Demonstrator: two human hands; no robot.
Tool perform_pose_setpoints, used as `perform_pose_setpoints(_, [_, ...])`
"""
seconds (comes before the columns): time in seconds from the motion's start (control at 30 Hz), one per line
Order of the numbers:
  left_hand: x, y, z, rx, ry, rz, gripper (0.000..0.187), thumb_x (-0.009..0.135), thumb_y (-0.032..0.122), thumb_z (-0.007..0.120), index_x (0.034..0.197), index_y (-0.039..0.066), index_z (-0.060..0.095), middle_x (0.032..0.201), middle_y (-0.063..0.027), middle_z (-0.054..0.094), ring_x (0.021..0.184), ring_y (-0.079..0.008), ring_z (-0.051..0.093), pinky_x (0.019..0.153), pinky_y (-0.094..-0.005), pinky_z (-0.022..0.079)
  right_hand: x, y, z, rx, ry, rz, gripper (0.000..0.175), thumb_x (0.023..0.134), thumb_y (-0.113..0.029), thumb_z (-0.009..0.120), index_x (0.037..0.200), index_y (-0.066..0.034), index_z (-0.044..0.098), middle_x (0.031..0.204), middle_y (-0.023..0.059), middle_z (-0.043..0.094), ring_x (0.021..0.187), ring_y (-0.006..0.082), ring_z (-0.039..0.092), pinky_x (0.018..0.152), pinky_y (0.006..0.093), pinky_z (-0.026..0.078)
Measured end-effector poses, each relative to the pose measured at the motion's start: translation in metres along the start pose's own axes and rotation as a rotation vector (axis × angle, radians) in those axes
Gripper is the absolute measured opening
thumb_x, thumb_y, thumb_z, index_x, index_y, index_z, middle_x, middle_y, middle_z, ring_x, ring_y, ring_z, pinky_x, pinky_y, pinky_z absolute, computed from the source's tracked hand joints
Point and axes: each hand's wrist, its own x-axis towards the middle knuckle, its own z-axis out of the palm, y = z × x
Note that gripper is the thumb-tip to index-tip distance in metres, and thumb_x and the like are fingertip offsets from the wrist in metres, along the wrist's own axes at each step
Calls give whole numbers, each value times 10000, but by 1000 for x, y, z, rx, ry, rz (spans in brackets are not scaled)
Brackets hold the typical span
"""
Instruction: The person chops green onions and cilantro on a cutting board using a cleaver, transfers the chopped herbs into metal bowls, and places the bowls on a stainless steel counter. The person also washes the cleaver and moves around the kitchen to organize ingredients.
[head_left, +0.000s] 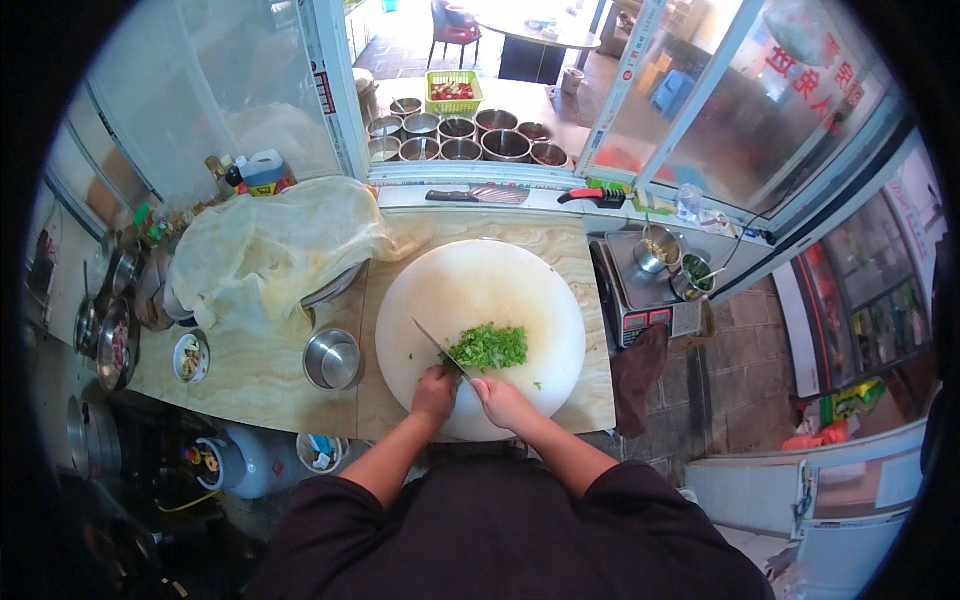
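Note:
A round white cutting board lies before me on a wood-grain worktop. My right hand grips the handle of a kitchen knife, whose blade slants away to the left across the board. Right of the blade is a heap of finely chopped green herbs, with a few loose bits scattered around it. My left hand is on the blade's left side, fingers curled down on darker greens at the heap's near left edge. Its fingertips are partly hidden.
Left of the board stands a steel pot; a cloth covers things behind it. A cleaver and a red-black knife sharpener lie on the sill. Two small pots rest on a digital scale at right. Several steel containers stand beyond the window.

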Motion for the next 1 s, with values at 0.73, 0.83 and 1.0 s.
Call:
perform_pose_setpoints(0.73, [-5, -3, -7, -46, 120, 34, 95, 806, 44, 630, 891, 46, 674, 883, -148, 608, 842, -352, 614, 736, -429, 522, -8, -17, -9, 26, -34, -2, 489, 1034, -402, 364, 998, 6, 631, 831, 236, 655, 791, 384, 647, 756, 460, 497])
perform_pose_setpoints(0.83, [-8, -4, -5, -82, 140, -73, 82, 807, 42, 626, 878, 47, 667, 883, -148, 610, 839, -358, 614, 732, -431, 522, -29, -16, -24, 66, -173, 165, 506, 1028, -420, 369, 993, 9, 634, 932, 283, 647, 926, 465, 605, 834, 484, 469])
perform_pose_setpoints(1.0, [-3, -9, -6, -121, 98, -192, 78, 800, 67, 657, 877, 57, 668, 908, -145, 626, 848, -359, 617, 732, -437, 526, -51, -16, -25, 35, -207, 204, 515, 1029, -422, 359, 985, 14, 630, 910, 280, 646, 912, 463, 606, 826, 480, 469])
